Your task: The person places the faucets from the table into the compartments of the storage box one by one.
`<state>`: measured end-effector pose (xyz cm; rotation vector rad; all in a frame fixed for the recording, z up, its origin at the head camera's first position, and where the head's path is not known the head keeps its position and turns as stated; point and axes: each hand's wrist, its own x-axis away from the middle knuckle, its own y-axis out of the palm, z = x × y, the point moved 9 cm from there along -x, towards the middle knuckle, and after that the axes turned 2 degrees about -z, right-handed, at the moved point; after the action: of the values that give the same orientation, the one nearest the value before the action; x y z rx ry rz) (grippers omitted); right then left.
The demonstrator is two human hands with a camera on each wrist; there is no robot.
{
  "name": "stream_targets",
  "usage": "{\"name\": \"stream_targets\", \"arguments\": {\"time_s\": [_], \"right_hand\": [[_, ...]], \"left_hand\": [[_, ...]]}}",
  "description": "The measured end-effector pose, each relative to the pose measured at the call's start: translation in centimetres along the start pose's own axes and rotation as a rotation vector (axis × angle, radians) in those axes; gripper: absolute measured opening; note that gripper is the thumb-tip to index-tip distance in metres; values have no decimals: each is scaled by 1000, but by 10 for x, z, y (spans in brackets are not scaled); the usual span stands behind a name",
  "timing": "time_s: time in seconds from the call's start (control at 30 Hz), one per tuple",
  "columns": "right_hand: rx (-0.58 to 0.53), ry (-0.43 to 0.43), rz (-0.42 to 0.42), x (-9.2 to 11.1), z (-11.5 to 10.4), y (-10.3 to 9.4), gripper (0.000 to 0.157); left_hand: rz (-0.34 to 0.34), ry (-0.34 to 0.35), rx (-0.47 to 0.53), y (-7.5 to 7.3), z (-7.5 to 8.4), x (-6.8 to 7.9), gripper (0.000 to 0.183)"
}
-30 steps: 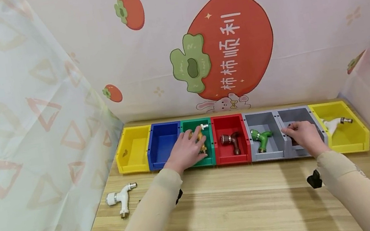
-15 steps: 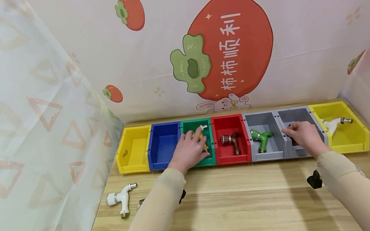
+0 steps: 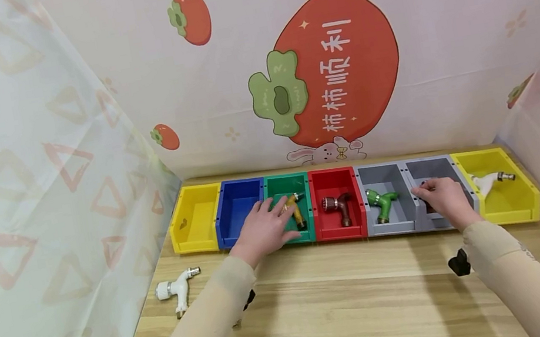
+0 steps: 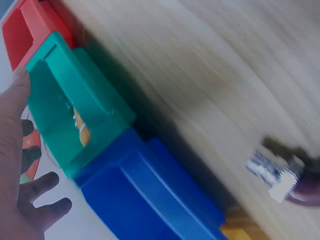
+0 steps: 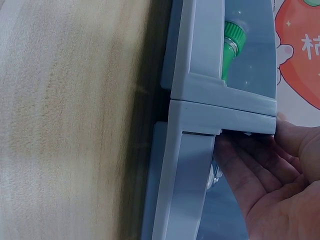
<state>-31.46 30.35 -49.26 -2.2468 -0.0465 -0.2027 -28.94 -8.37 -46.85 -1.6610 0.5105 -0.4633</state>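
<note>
My left hand (image 3: 264,230) is spread over the front of the green bin (image 3: 308,234), fingers apart and holding nothing. Inside that bin lies a yellow tap (image 3: 297,214) with a metal spout end, partly behind the fingers. Over at the right, my right hand (image 3: 444,199) grips the side wall of the right grey bin (image 5: 192,165), thumb at the rim and fingers inside. A dark tap in this bin is mostly hidden by the hand; a shiny metal part (image 5: 214,175) shows beside the fingers. The left grey bin (image 3: 392,228) holds a green tap (image 3: 383,203).
Also in the row are a yellow bin (image 3: 199,244), a blue bin (image 3: 234,241), a red bin (image 3: 339,232) with a brown tap (image 3: 342,207), and another yellow bin (image 3: 511,216) with a white tap (image 3: 486,180). On the table lie a white tap (image 3: 179,289) and a brownish tap (image 4: 305,187).
My left hand has let go of the yellow tap and drawn back left, its fingers spreading. The tap now lies lower in the green bin. My right hand stays put.
</note>
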Motion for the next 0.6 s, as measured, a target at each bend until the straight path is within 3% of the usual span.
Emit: {"name": "stream_targets", "arguments": {"time_s": [0.23, 0.6], "right_hand": [[3, -16, 3, -1, -2, 2, 48], [0, -21, 13, 1, -3, 0, 43]], "left_hand": [[-10, 17, 23, -8, -15, 42, 81], [23, 36, 32, -6, -30, 103, 89]]}}
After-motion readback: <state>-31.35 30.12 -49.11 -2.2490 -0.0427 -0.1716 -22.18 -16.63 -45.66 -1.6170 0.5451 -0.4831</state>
